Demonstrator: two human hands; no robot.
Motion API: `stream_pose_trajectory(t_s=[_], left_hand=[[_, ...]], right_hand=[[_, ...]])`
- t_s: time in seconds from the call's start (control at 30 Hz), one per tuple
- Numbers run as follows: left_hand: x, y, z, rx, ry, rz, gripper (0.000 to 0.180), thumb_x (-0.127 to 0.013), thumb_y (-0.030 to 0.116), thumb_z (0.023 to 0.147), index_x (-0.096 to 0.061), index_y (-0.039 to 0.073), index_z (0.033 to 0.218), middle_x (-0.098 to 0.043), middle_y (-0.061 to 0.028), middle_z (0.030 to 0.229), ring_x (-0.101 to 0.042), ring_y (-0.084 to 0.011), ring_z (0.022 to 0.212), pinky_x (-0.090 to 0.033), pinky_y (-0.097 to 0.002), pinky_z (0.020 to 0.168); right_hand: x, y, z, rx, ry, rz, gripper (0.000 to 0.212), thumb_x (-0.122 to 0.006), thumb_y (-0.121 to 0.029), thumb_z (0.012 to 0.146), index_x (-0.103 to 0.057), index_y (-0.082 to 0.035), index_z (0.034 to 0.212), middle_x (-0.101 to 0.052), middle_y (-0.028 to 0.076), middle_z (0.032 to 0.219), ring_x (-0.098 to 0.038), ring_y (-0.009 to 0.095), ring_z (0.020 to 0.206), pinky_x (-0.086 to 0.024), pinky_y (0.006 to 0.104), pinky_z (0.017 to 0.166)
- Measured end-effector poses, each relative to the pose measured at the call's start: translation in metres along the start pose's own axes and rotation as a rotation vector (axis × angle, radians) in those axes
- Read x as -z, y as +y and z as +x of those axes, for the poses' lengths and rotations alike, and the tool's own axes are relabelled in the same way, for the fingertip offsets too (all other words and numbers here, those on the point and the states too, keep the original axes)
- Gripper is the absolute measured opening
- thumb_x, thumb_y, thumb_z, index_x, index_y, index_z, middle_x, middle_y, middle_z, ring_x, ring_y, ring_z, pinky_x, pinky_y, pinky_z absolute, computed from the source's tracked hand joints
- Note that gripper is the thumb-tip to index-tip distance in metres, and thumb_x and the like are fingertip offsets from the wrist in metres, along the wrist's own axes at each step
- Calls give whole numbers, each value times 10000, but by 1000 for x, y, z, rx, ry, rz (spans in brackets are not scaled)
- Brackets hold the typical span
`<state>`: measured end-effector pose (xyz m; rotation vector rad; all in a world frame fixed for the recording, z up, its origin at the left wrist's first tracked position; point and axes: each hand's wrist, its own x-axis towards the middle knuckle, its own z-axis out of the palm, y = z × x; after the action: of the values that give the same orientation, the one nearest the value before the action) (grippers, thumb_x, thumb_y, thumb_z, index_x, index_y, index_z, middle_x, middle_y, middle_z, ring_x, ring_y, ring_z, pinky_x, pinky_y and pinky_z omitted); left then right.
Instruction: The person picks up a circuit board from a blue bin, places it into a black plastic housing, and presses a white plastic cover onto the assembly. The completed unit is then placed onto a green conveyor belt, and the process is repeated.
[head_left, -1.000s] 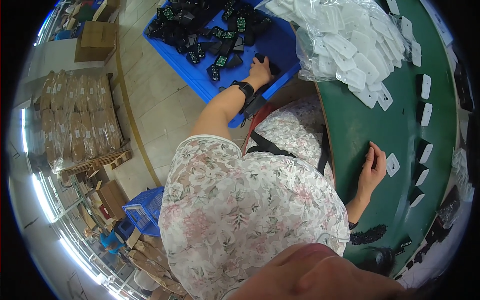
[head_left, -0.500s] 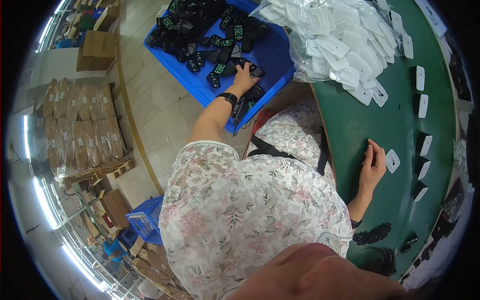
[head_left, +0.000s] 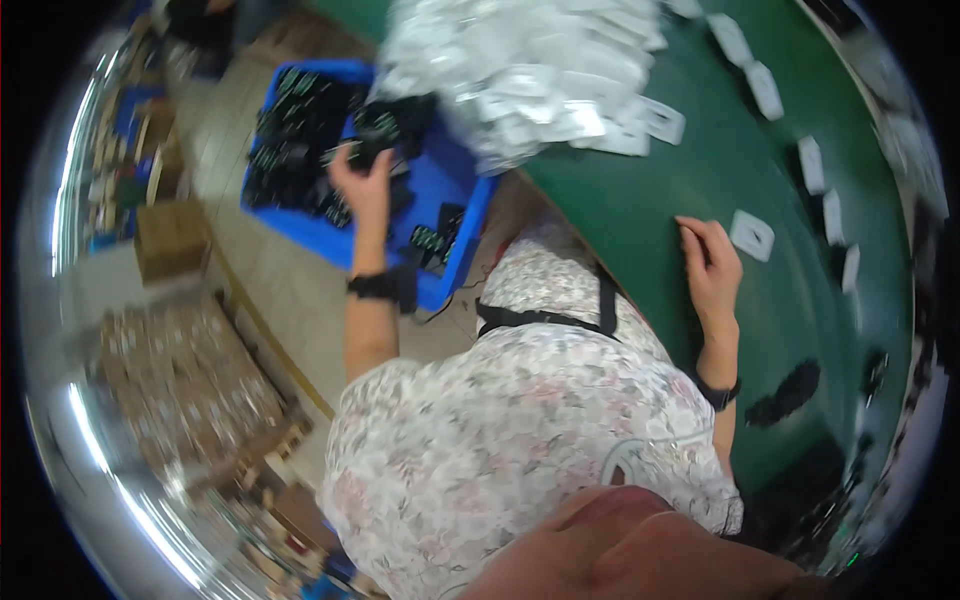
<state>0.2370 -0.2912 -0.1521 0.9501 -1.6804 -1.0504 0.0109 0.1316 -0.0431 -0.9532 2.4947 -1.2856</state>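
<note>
My left hand (head_left: 364, 190) is over the blue crate (head_left: 462, 262), thumb and fingers closed round a black plastic part (head_left: 370, 152), possibly a housing; blur hides its details. Below and around it lie heaped black parts (head_left: 300, 125), some with green circuit boards showing. On the green table (head_left: 640, 290) rests my right hand (head_left: 712, 268), its fingers loosely bent and apart, with nothing seen in it. Just beyond its fingertips lies a single white plastic cover (head_left: 752, 236).
A clear bag of white covers (head_left: 530, 75) spreads over the table's far end. Several white-topped black pieces (head_left: 811, 165) stand in a row along the right. A dark heap of small pieces (head_left: 785, 395) lies nearer me. Cartons on a pallet (head_left: 190, 380) occupy the floor at left.
My left hand has gone from the crate's near side to its middle and has a black part between its fingers. The whole view has turned; my right hand stays on the table.
</note>
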Motion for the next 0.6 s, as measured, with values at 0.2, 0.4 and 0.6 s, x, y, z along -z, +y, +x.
stream_pose_trajectory(t_s=[0.2, 0.4, 0.6], left_hand=[[-75, 199, -41, -167, -628, -217, 727, -741, -62, 735, -360, 69, 1341, -449, -167, 1278, -514, -243, 1123, -495, -357, 907], [-195, 261, -130, -741, -1498, -54, 689, -765, 49, 689, -492, 152, 1313, -406, -225, 1256, -523, -409, 1077, -511, -426, 869], [-258, 274, -196, -1155, -1703, -6, 571, -693, 134, 774, -515, 270, 1299, -527, -140, 1024, -565, -306, 908, -510, -387, 706]], right_hand=[[8, -19, 2, -96, -12, 479, 386, -606, -166, 915, -524, -69, 1280, -569, 65, 1121, -582, 153, 967, -459, 263, 832], [51, -22, -12, -218, 58, 967, 506, -611, -268, 921, -449, -64, 1354, -517, 100, 1259, -520, 179, 1134, -420, 328, 961], [83, 15, -68, -459, 489, 811, 330, -613, -89, 903, -548, -28, 1221, -595, 38, 1054, -559, 103, 963, -444, 238, 849]])
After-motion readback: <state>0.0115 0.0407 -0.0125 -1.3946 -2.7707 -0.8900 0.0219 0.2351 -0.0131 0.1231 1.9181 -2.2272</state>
